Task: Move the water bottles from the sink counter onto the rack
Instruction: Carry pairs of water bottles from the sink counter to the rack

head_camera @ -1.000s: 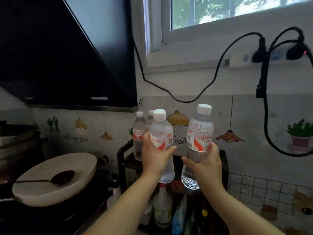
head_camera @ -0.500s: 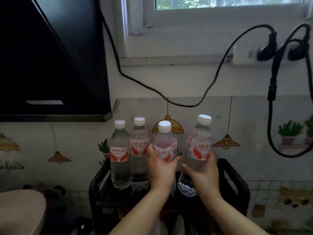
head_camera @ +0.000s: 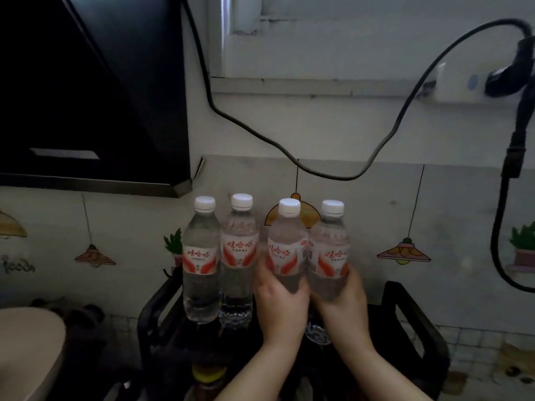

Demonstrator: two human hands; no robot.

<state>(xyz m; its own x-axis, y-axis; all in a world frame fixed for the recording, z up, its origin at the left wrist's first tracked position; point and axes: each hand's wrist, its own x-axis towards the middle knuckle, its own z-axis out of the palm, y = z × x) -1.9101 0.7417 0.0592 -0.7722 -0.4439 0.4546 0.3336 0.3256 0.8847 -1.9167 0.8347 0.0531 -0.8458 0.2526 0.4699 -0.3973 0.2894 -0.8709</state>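
At the left end of the rack [head_camera: 405, 305] 2 bottles [head_camera: 201, 256] stand; beside them the left hand [head_camera: 279, 302] clasps a 3rd bottle [head_camera: 286, 244] and the right hand [head_camera: 346, 308] a 4th bottle [head_camera: 330, 247], both below the label. They look full, so weighty, thin-walled and slick: a firm mid-body wrap suits.

Standing bottles [head_camera: 201, 256] rest on the rack [head_camera: 414, 319]; held bottles [head_camera: 286, 256] sit at their three o'clock, range hood [head_camera: 86, 96] at ten o'clock.
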